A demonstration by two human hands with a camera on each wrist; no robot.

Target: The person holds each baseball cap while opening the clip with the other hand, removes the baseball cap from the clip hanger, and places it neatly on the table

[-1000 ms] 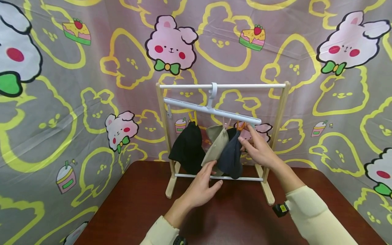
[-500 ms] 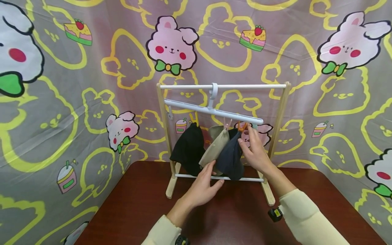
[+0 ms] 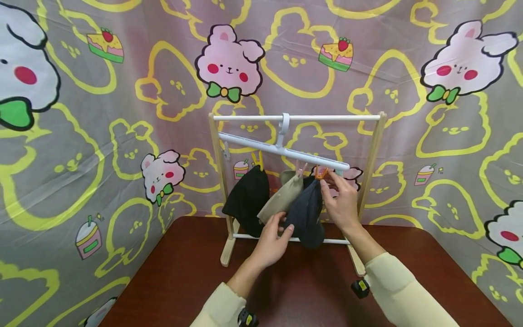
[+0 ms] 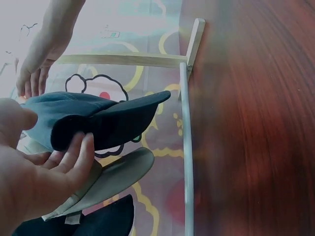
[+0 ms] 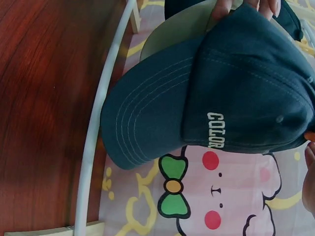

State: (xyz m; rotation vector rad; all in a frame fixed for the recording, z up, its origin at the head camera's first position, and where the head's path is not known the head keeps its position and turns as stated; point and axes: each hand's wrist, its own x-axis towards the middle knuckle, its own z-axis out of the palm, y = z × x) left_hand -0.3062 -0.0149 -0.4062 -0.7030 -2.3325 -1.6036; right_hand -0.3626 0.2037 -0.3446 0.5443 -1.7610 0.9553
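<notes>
Three caps hang from clips on a tilted white hanger (image 3: pixel 282 150). My right hand (image 3: pixel 342 200) pinches the orange clip (image 3: pixel 321 172) at the top of the navy cap (image 3: pixel 305 211), below the hanger's low right end. White letters and a stitched brim show on this cap in the right wrist view. My left hand (image 3: pixel 273 240) is at the cap's lower left, with fingertips (image 4: pixel 84 147) against its dark opening and the thumb apart from them. Beside those fingers hangs a beige cap (image 3: pixel 282 198) on a pink clip (image 3: pixel 301 169). Furthest left is a black hat (image 3: pixel 248 200) on a yellow clip (image 3: pixel 257 161).
The hanger hooks over the top white rod (image 3: pixel 335 118) of a small wooden rack (image 3: pixel 372 168), which stands on a dark red table (image 3: pixel 184 272). A grey clip (image 3: pixel 226 151) hangs at the hanger's left end. Behind is a cartoon-printed curtain (image 3: pixel 163 72).
My right fingers have moved left and down onto the orange clip. My left hand has risen slightly, its thumb now in front of the navy cap. The beige cap has swung left.
</notes>
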